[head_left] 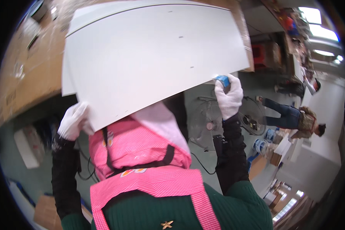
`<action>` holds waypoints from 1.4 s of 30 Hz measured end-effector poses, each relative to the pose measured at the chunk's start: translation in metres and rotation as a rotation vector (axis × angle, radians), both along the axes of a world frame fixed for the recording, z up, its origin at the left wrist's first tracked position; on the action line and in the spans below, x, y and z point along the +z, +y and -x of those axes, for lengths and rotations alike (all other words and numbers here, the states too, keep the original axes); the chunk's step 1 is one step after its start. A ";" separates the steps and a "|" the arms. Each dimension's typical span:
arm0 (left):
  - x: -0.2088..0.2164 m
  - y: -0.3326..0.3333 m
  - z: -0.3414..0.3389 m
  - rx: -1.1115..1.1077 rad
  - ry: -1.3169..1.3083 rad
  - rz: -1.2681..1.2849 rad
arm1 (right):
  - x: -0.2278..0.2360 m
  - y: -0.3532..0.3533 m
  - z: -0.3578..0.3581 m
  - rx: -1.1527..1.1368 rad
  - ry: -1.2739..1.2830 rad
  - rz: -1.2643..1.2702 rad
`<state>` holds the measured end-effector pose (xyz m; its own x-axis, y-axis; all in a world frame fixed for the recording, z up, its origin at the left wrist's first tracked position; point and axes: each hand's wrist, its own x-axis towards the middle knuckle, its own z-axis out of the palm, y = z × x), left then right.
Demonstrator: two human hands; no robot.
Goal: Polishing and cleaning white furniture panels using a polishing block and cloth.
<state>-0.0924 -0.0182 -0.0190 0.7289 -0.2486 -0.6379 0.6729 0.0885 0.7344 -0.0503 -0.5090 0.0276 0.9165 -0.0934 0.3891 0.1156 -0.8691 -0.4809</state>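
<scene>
Fingers (219, 92), right hand (230, 100), around blue block (222, 80)

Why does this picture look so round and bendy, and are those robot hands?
No robot here! Those are a person's own hands in white gloves. A wide fisheye camera worn on the person's head looks down, so straight edges bend near the rim. That's why you also see the pink apron.

A big white board lies on top, with another white sheet peeking out below. Brown cardboard is under them. The left hand is at the board's near left corner; I can't tell how firmly it grips. The right hand holds a small blue block by the board's edge.
</scene>
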 end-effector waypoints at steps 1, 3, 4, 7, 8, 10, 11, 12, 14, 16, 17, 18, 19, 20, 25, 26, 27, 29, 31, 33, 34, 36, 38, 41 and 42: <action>0.000 -0.003 -0.001 0.005 0.008 0.006 | -0.010 -0.024 -0.004 -0.058 -0.011 -0.027; 0.001 -0.003 0.002 0.020 0.021 0.011 | -0.013 -0.053 -0.017 -0.143 -0.034 0.005; 0.000 0.000 0.002 0.017 0.023 0.019 | -0.016 -0.067 -0.022 -0.192 -0.039 -0.013; -0.005 0.008 0.003 0.008 0.023 0.034 | -0.020 -0.114 -0.045 -0.295 -0.051 -0.072; 0.000 0.012 0.005 0.024 0.022 0.023 | -0.020 -0.126 -0.057 -0.363 -0.050 -0.132; 0.001 0.014 0.002 0.003 0.017 0.009 | -0.029 -0.174 -0.074 -0.408 -0.120 -0.123; 0.007 0.011 0.000 0.004 0.040 -0.053 | -0.032 -0.187 -0.078 -0.491 -0.091 -0.108; 0.016 0.011 -0.002 0.008 0.062 -0.120 | -0.034 -0.196 -0.081 -0.570 -0.061 -0.100; 0.041 0.023 -0.017 -0.057 0.078 -0.340 | -0.036 -0.201 -0.070 -0.598 -0.044 -0.636; 0.068 0.028 -0.045 -0.042 0.029 -0.740 | -0.026 -0.201 -0.049 -0.496 -0.173 -0.920; 0.072 0.049 -0.056 0.006 -0.076 -0.760 | -0.019 -0.184 -0.040 -0.319 -0.092 -1.254; 0.079 0.072 -0.064 0.056 -0.178 -0.790 | -0.010 -0.140 -0.031 -0.280 -0.003 -1.434; 0.085 0.062 -0.079 0.057 -0.317 -0.880 | 0.009 -0.093 -0.017 -0.195 0.130 -1.484; 0.094 0.041 -0.101 0.046 -0.473 -0.954 | 0.013 -0.083 0.004 0.026 0.327 -1.483; 0.077 0.022 -0.183 -0.283 -1.040 -1.129 | -0.008 0.027 0.054 0.251 0.839 -1.517; 0.069 0.013 -0.194 -0.360 -1.030 -1.237 | -0.003 0.053 0.056 0.220 0.799 -1.638; 0.078 0.009 -0.198 -0.429 -1.016 -1.371 | -0.006 0.071 0.056 0.287 0.799 -1.694; 0.075 -0.009 -0.201 -0.452 -1.018 -1.420 | -0.004 0.088 0.052 0.320 0.755 -1.743; 0.070 -0.013 -0.196 -0.462 -0.989 -1.495 | 0.011 0.097 0.039 0.247 0.795 -1.468; 0.079 -0.010 -0.186 -0.487 -0.900 -1.507 | 0.004 0.090 0.033 0.297 0.683 -1.636; 0.079 -0.012 -0.181 -0.515 -0.831 -1.493 | 0.002 0.086 0.030 0.328 0.593 -1.787; 0.078 -0.013 -0.173 -0.523 -0.717 -1.439 | 0.010 0.079 0.026 0.304 0.449 -1.757; 0.079 -0.019 -0.163 -0.530 -0.702 -1.410 | 0.003 0.063 0.024 0.215 0.350 -2.113; 0.080 -0.037 -0.142 -0.496 -0.579 -1.263 | -0.005 0.058 0.044 0.140 0.310 -2.117; 0.084 -0.041 -0.133 -0.518 -0.604 -1.236 | -0.006 0.058 0.053 0.166 0.324 -2.071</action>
<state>0.0401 -0.0591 0.0647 0.9575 -0.0943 -0.2726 0.0033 -0.9414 0.3372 -0.1030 -0.4508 0.0219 0.9573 -0.0068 -0.2891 -0.1499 0.8433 -0.5162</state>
